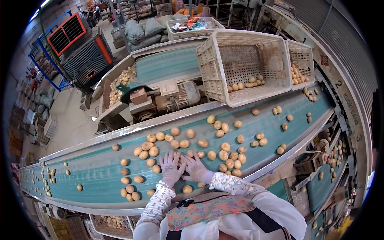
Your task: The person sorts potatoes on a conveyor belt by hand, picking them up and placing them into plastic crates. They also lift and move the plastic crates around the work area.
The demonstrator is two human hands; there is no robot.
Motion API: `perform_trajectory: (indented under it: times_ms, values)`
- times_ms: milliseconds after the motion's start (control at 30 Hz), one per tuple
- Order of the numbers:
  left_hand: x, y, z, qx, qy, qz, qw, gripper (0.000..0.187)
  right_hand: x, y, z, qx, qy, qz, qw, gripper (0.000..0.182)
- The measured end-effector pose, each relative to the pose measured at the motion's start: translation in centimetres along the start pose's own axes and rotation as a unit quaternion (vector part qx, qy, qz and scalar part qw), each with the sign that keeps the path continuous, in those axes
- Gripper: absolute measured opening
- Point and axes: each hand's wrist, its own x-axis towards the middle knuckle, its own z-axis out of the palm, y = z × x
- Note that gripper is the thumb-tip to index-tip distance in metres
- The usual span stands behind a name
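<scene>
Many round, yellow-brown potatoes (154, 151) lie scattered over a green conveyor belt (96, 170) in front of me. Both my hands wear thin pale gloves and rest low over the belt, side by side. My left hand (171, 167) has its fingers spread and pointing away from me, with potatoes close on its left. My right hand (195, 168) lies beside it with fingers stretched out, angled left over some potatoes. What is under the palms is partly hidden. A looser cluster of potatoes (230, 163) sits to the right of my right hand.
Beyond the belt, a tipped plastic crate (218, 64) and a smaller crate (311, 60) hold some potatoes. A motor (176, 98) stands behind the belt's metal edge. A second green belt (168, 66) runs farther back. More potatoes ride a lower belt (326, 180) at right.
</scene>
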Motion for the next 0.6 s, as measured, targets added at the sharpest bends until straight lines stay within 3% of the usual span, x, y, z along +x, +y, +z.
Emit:
perform_trajectory:
  times_ms: [100, 133, 167, 200, 233, 300, 333, 367, 433, 467, 500, 600]
  values:
    - [0.2, -2.8, -0.9, 0.035, -0.003, -0.006, 0.999, 0.063, -3.7, 3.6, 1.6, 0.042, 0.079, -0.025, 0.996, 0.063]
    - [0.0, -3.6, -3.7, 0.061, -0.027, -0.051, 0.996, 0.060, -5.0, 4.9, 1.4, 0.029, 0.106, 0.007, 0.994, 0.061]
    - [-1.5, -7.9, -3.2, 0.015, 0.018, -0.046, 0.999, 0.055, -6.4, 6.1, 1.3, 0.016, 0.132, 0.039, 0.990, 0.059]
    - [-2.7, -9.9, -4.7, 0.058, 0.001, -0.039, 0.998, 0.050, -7.3, 7.8, 0.7, 0.014, 0.125, 0.055, 0.991, 0.057]
    - [-3.8, -10.1, -6.8, 0.101, -0.008, -0.080, 0.992, 0.046, -7.9, 9.8, -0.1, 0.012, 0.117, 0.071, 0.991, 0.055]
    - [-7.1, -14.3, -7.4, 0.124, 0.033, -0.180, 0.975, 0.047, -9.3, 13.6, -1.0, 0.008, 0.203, 0.089, 0.975, 0.052]
    - [-8.2, -15.1, -8.7, 0.119, 0.040, -0.209, 0.970, 0.046, -9.7, 15.4, -0.8, 0.001, 0.231, 0.152, 0.961, 0.050]
    - [-9.9, -16.4, -8.2, 0.111, 0.128, -0.234, 0.957, 0.044, -9.9, 17.3, -0.1, -0.006, 0.257, 0.213, 0.942, 0.048]
    - [-12.3, -17.1, -9.0, 0.102, 0.148, -0.338, 0.924, 0.042, -9.8, 22.1, 3.2, -0.058, 0.251, 0.387, 0.886, 0.049]
    - [-12.8, -16.4, -8.6, 0.183, 0.166, -0.345, 0.906, 0.041, -9.0, 22.8, 3.0, -0.048, 0.237, 0.407, 0.881, 0.050]
    - [-12.8, -15.9, -7.9, 0.113, 0.180, -0.342, 0.916, 0.039, -8.2, 23.6, 2.8, -0.039, 0.223, 0.426, 0.876, 0.051]
    - [-10.8, -10.6, -4.9, -0.048, 0.187, -0.304, 0.933, 0.034, -2.2, 19.6, 0.4, 0.054, 0.156, 0.333, 0.928, 0.060]
